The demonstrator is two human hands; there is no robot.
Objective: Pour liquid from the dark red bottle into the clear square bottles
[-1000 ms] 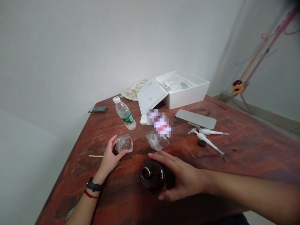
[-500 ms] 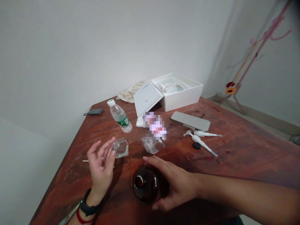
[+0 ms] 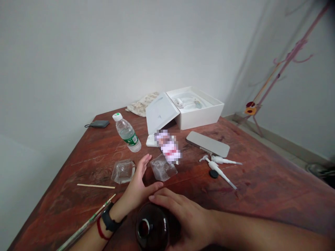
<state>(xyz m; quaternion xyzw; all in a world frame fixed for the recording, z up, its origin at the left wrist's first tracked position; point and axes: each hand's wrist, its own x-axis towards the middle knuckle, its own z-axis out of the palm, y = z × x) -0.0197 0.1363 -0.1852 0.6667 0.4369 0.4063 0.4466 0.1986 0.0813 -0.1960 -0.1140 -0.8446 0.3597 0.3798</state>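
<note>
Two hands: right hand (image 3: 183, 219) gripped the uncapped amber glass bottle (image 3: 153, 228) at 6 o'clock; left hand (image 3: 138, 184) stood open and empty.
Containers: bottle contents could not be seen; square glass dish (image 3: 123, 171) and clear plastic cup (image 3: 163, 168), apparently empty, flanked the left hand at 9 and 3 o'clock; water bottle (image 3: 127, 132) was capped.

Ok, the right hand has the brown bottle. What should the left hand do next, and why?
Probably move the left hand onto the clear plastic container and steady it. The hand is open right beside it, while the right hand holds the amber glass bottle, whose mouth looks uncapped.
</note>
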